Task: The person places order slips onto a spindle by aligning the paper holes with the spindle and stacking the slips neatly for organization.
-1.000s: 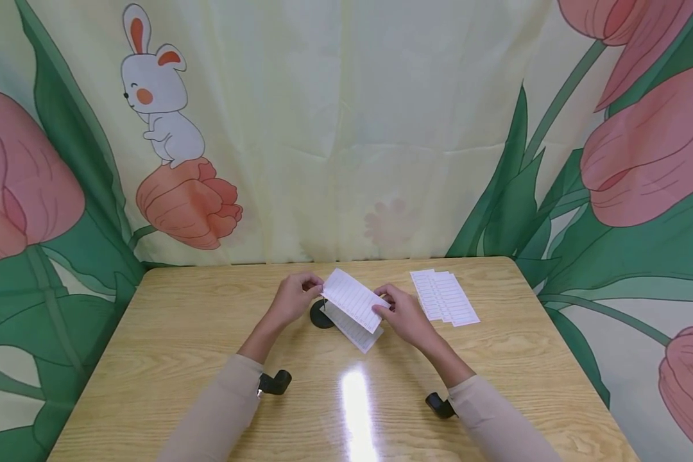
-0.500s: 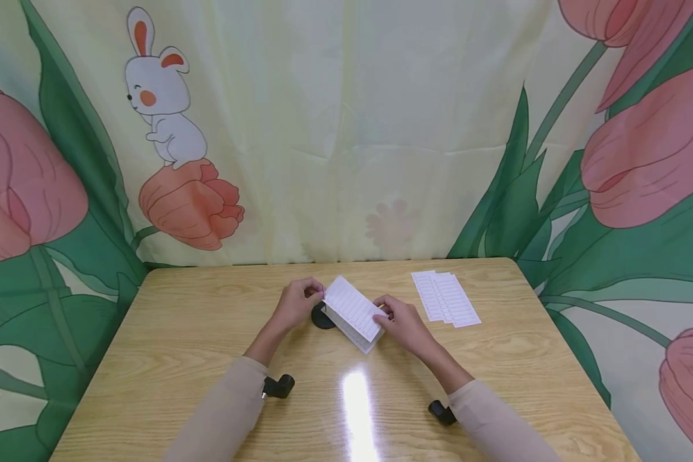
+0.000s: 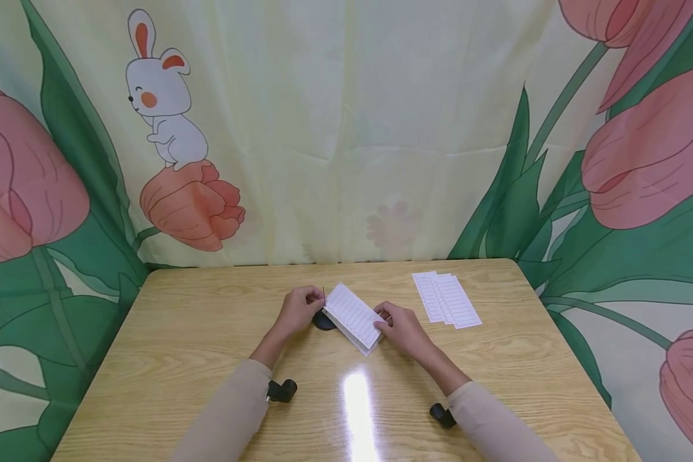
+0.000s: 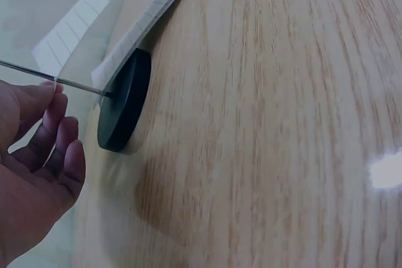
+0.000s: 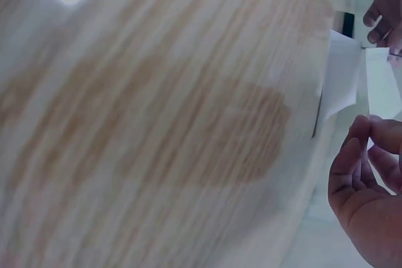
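Note:
A receipt spike stands on the table, its thin metal rod (image 4: 81,85) rising from a round black base (image 3: 323,322). One lined paper slip (image 4: 147,29) lies low on the rod, close to the base. Above it, a second lined slip (image 3: 352,312) has its left corner on the rod. My left hand (image 3: 298,310) pinches that corner between thumb and forefinger, right at the rod. The far end of the upper slip is pinched by my right hand (image 3: 403,327), thumb against fingers, seen also in the right wrist view. In the head view the upper slip hides most of the lower one.
Several overlapping lined slips (image 3: 446,299) lie at the table's back right. The wooden table (image 3: 167,359) ends at a printed curtain (image 3: 323,128) behind. Black wrist cameras (image 3: 283,391) stick out from both sleeves.
Both hands have lowered the upper slip down the rod toward the base. The gap between the two slips has narrowed, and more of the rod's tip shows above.

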